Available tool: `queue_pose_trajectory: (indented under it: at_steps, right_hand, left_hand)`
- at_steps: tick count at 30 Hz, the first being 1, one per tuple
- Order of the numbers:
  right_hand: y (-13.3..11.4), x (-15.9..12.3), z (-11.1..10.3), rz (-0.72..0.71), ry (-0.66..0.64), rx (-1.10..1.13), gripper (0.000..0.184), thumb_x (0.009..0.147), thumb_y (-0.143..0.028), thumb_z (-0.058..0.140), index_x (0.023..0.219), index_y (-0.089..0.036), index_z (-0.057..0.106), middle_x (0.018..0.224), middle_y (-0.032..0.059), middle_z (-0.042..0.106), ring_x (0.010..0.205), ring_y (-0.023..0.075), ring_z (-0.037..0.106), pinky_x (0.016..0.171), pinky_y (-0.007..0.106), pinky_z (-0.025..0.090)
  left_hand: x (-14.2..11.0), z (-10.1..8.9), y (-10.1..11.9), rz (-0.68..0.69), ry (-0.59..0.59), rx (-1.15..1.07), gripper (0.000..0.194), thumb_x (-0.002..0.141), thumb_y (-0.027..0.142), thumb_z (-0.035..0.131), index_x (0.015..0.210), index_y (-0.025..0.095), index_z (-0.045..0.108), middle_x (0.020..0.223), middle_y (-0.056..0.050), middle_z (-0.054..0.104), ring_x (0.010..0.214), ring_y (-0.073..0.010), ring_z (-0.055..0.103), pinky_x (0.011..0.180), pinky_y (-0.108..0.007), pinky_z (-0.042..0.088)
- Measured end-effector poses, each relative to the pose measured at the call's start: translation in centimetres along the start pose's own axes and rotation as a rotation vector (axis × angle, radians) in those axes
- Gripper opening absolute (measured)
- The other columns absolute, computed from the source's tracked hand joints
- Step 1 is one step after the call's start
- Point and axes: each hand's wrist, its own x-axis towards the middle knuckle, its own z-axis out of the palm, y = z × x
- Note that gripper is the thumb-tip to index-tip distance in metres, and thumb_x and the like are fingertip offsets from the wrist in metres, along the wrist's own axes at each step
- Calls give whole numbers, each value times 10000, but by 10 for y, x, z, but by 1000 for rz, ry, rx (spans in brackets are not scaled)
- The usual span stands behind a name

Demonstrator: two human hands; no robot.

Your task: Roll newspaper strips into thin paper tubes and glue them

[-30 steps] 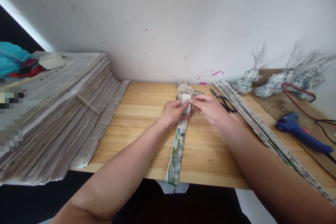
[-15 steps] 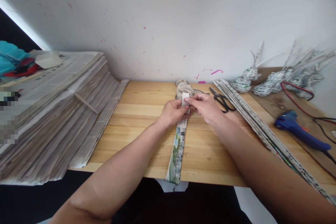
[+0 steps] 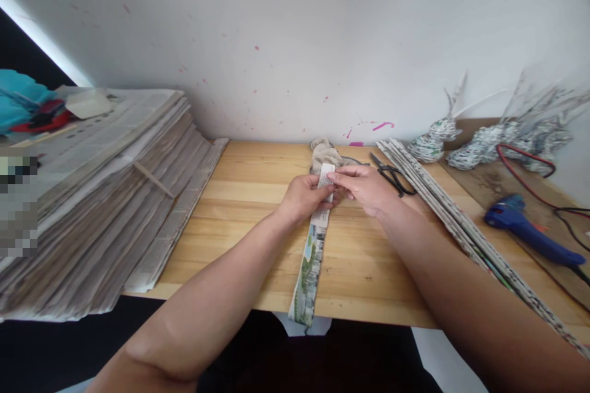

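Note:
A long folded strip of newspaper [image 3: 312, 258] runs from between my hands down to the table's front edge, where its lower end hangs over. My left hand [image 3: 302, 198] pinches the strip from the left near its upper end. From the right, my right hand [image 3: 362, 187] presses thumb and fingers on the same upper end. Some fingertips are hidden behind the paper. Just beyond the hands lies a beige cloth bundle [image 3: 324, 155]. Black-handled scissors [image 3: 391, 175] rest to the right of my right hand.
At left stands a tall stack of newspapers [image 3: 152, 159] with a thin stick against its side. Rolled paper sticks [image 3: 442, 215] lie diagonally at right. Farther right are woven paper figures [image 3: 433, 141] and a blue glue gun [image 3: 530, 233] on cardboard. A wall closes off the back.
Both hands keep the same grip on the newspaper strip. Its lower end has shifted slightly left; the whole view has moved a little.

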Motion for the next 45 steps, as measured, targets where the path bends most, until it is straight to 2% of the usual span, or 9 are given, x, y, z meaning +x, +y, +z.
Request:
queue_pose_trajectory:
  at_steps: [7, 13, 19, 25, 29, 33, 37, 42, 45]
  right_hand:
    - [1, 0, 3, -1, 48, 35, 346, 511, -405, 857, 660, -154, 670, 580, -1, 600, 519, 98, 470, 462, 253, 345]
    - [0, -2, 4, 0, 54, 37, 360, 519, -425, 854, 615, -168, 621, 531, -19, 567, 491, 87, 447, 449, 239, 330]
    - [0, -4, 6, -35, 34, 28, 347, 561, -427, 839, 593, -176, 602, 570, -12, 584, 502, 86, 443, 456, 244, 316]
    - [1, 0, -3, -15, -77, -14, 325, 595, -432, 816, 746, -161, 718, 572, -6, 572, 504, 89, 413, 442, 247, 220]
    - [3, 2, -3, 0, -26, 8, 325, 564, -412, 832, 721, -151, 718, 564, -2, 583, 495, 82, 401, 447, 244, 219]
    - [2, 0, 0, 29, 19, 41, 327, 528, -398, 855, 674, -156, 689, 546, -6, 586, 503, 92, 453, 443, 235, 267]
    - [1, -2, 3, 35, 23, 75, 313, 537, -386, 860, 660, -169, 671, 542, -9, 589, 498, 103, 487, 444, 243, 335]
    - [2, -2, 4, 14, 20, 92, 330, 524, -389, 872, 642, -170, 655, 596, 12, 626, 538, 121, 536, 480, 259, 410]
    - [2, -2, 5, -20, 31, 72, 346, 526, -416, 866, 634, -172, 646, 597, 6, 613, 544, 119, 526, 481, 256, 409]
  left_hand:
    - [-2, 2, -1, -33, 8, -89, 161, 672, 135, 785, 811, 100, 712, 759, -32, 692, 685, -107, 645, 692, -237, 538]
    - [-2, 2, -3, 82, 8, 36, 247, 646, 289, 822, 751, 102, 701, 689, -27, 668, 619, -103, 606, 638, -238, 525]
    - [-1, 1, -5, 84, 39, 64, 252, 696, 344, 779, 721, 111, 686, 688, -35, 670, 626, -113, 617, 621, -230, 527]
    - [0, -3, -4, 73, -3, 47, 295, 677, 369, 791, 771, 103, 702, 739, -45, 686, 646, -114, 618, 624, -231, 514]
    - [1, -4, -5, 85, -15, 64, 280, 663, 350, 795, 760, 107, 698, 708, -33, 669, 637, -109, 603, 622, -227, 500]
    - [2, -4, -7, 116, -9, 128, 238, 671, 329, 778, 745, 116, 701, 690, -24, 660, 612, -104, 582, 615, -229, 497]
    - [3, -5, -9, 153, 19, 228, 271, 705, 391, 751, 739, 125, 709, 718, -39, 678, 628, -120, 594, 622, -243, 510]
    - [3, -5, -9, 154, 26, 243, 264, 744, 396, 714, 733, 132, 703, 717, -43, 683, 628, -122, 600, 622, -243, 514]
    - [3, -4, -10, 150, 18, 244, 239, 758, 373, 707, 745, 134, 708, 708, -41, 682, 613, -117, 596, 608, -238, 508]
